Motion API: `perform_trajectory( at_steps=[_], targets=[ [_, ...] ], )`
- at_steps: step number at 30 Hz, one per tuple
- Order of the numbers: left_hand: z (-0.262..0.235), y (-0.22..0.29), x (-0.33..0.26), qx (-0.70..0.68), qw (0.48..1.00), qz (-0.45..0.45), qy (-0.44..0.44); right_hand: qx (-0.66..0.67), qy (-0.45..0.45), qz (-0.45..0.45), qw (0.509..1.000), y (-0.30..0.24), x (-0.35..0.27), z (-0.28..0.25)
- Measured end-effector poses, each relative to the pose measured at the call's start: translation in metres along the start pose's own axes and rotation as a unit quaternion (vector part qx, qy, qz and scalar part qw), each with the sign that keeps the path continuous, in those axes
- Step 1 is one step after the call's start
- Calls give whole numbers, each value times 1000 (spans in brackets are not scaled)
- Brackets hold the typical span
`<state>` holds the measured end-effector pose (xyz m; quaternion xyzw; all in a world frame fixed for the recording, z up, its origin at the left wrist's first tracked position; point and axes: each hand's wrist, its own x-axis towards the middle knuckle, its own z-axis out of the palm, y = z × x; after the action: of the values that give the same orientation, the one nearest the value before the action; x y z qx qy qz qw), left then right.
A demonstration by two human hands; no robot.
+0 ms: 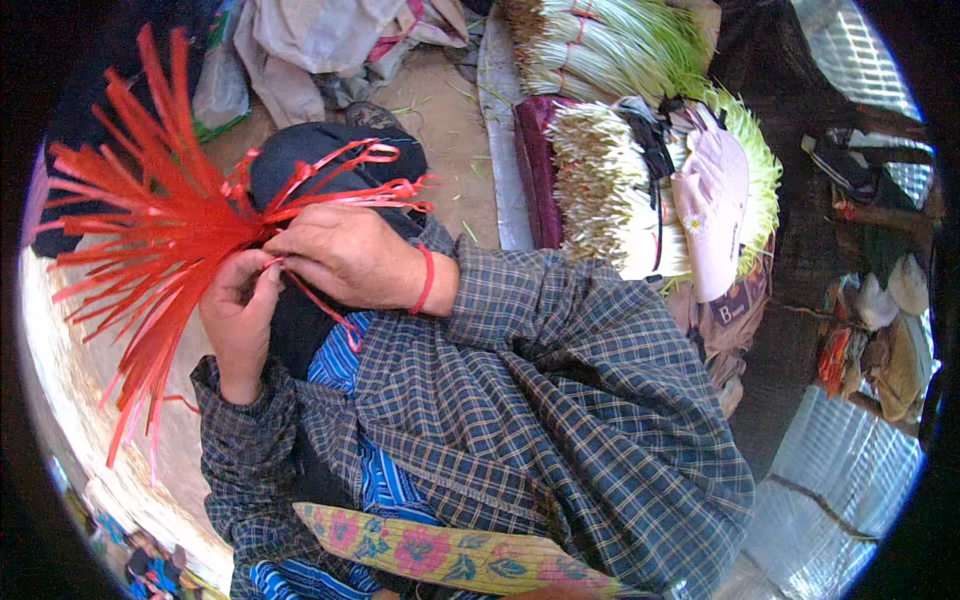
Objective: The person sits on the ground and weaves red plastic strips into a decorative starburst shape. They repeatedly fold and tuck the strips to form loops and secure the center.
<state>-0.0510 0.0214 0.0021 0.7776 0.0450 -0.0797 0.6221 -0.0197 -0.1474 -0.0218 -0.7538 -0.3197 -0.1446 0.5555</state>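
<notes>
Red strips bunched at both hands over the lap.
Left hand and right hand touch, fingers pinching one strand; the bundle fans out leftward from the fingertips, nearer the left hand. Green stalks lie beyond.

Left hand and right hand meet fingertip to fingertip, both pinched shut, forearms bent inward
</notes>
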Motion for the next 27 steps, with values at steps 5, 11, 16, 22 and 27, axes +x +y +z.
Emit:
perform_trajectory(
  at_steps=[5, 11, 16, 22, 27],
  targets=[
    [-1, -2, 5, 13, 999, 34, -14, -23, -2, 0, 1000, -3, 0, -3],
    [5, 8, 1, 92, 992, 87, 16, -91, 4, -42, 995, -1, 6, -3],
    [0, 14, 0, -47, 999, 9, -26, -50, 21, 10, 998, -2, 12, -4],
    [0, 9, 4, -105, 994, 21, -34, -52, 2, 34, 998, -9, 18, -2],
    [2, 8, 5, -90, 994, 56, -2, -58, -10, 36, 998, -13, 20, -1]
  ],
)
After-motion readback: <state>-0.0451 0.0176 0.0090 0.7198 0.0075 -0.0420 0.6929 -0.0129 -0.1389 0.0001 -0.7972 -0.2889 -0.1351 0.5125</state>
